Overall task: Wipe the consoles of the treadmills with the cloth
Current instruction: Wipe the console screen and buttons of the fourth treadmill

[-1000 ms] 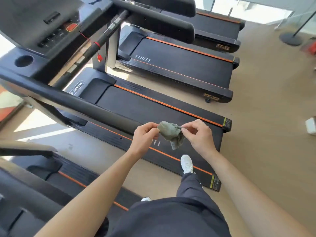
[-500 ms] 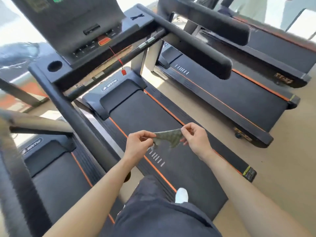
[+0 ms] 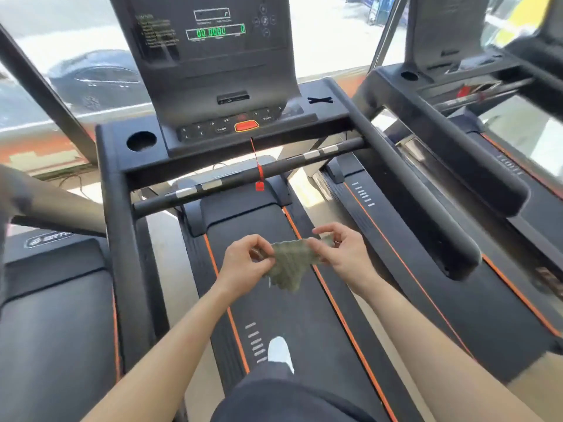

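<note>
A small grey-green cloth (image 3: pixel 291 263) is stretched between both hands over the treadmill belt (image 3: pixel 292 306). My left hand (image 3: pixel 245 263) pinches its left edge and my right hand (image 3: pixel 342 254) pinches its right edge. Straight ahead stands a black treadmill console (image 3: pixel 210 56) with a green lit display, a row of buttons and an orange-red stop button (image 3: pixel 246 126). Both hands are well below and in front of the console. A second console (image 3: pixel 447 28) rises at the upper right.
A crossbar (image 3: pixel 243 178) with a red safety clip (image 3: pixel 259 185) spans the handrails. A padded right handrail (image 3: pixel 426 190) and left upright (image 3: pixel 117 239) flank me. More treadmills lie on both sides. A cup holder (image 3: pixel 141 141) sits left of the buttons. My white shoe (image 3: pixel 280 351) is on the belt.
The view has swung round to face the console squarely, and I have stepped onto the belt. Both hands kept the cloth and have spread it wider.
</note>
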{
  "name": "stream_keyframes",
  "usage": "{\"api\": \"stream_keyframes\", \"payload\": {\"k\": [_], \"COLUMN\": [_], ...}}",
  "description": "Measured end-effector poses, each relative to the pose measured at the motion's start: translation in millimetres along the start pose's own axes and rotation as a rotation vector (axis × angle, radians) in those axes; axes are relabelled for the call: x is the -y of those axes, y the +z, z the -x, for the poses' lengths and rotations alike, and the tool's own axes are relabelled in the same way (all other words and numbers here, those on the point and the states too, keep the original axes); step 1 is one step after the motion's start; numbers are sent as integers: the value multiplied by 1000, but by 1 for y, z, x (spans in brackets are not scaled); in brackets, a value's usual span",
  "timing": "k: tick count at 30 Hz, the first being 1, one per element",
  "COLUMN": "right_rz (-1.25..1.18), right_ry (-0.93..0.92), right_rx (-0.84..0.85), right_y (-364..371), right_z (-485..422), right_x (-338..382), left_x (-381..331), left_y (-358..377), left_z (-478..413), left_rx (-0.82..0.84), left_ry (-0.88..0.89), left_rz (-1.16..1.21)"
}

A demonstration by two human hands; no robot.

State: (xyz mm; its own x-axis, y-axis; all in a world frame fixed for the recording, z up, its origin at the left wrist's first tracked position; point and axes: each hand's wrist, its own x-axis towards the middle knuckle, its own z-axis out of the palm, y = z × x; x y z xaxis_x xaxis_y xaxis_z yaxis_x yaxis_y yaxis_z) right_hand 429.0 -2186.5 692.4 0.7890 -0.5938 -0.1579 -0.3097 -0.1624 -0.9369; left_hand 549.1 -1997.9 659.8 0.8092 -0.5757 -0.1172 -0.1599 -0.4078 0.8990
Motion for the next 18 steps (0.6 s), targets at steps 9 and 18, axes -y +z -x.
{"api": "stream_keyframes", "payload": {"k": [9,18], "right_rz": [641,-235], "right_ry": [-186,234], "right_rx": [194,363], "right_y": [-23,-42], "right_z": [-163,-307], "right_x": [58,93], "left_x": [-30,-83], "left_y": [-18,-8], "left_z": [-138,-275], "left_rx": [-46,-223], "left_ry": [172,211], "left_rz": [-76,-16]}}
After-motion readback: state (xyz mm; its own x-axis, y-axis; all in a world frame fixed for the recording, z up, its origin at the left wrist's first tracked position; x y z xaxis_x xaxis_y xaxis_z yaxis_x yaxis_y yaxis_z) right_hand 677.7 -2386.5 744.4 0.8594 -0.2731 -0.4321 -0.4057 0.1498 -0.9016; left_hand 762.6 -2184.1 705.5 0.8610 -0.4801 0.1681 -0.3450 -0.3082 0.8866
